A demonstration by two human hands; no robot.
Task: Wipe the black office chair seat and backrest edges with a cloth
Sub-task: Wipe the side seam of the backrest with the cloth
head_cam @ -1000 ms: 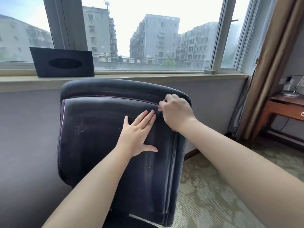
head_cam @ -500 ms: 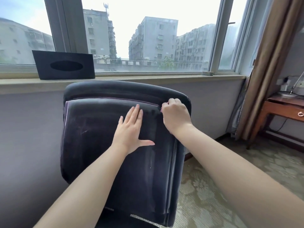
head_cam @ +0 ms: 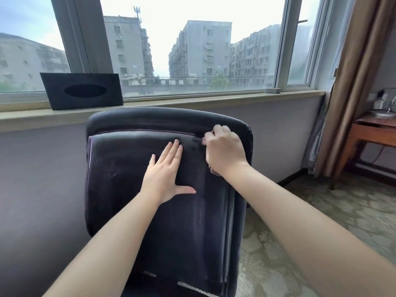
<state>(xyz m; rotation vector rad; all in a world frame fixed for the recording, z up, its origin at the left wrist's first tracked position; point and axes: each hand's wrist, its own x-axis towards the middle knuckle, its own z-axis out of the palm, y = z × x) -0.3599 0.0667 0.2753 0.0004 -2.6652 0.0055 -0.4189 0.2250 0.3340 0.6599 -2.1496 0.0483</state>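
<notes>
The black office chair (head_cam: 162,189) is shown from behind, its backrest facing the viewer and standing close before the wall under the windowsill (head_cam: 192,103). The right hand (head_cam: 225,150) is closed around a small pinkish cloth (head_cam: 203,140), of which only slivers are seen at the fingertips and below the wrist; it is pressed against the upper right corner of the backrest, at the piped seam (head_cam: 139,132) beneath the top roll. The left hand (head_cam: 165,176) is laid flat on the back panel, fingers together and thumb spread, holding nothing, and is judged to steady the chair. The seam's long axis runs left–right, and its unwiped stretch lies to the left of the cloth; the right hand is the nearer to it, the left hand lying just below. A darker, apparently damp smear is seen beside the cloth. Compared with the frame half a second earlier, the left hand is placed slightly further left and higher, while the right hand is kept at the same corner. A black tissue box (head_cam: 82,91) stands on the sill, far left.
</notes>
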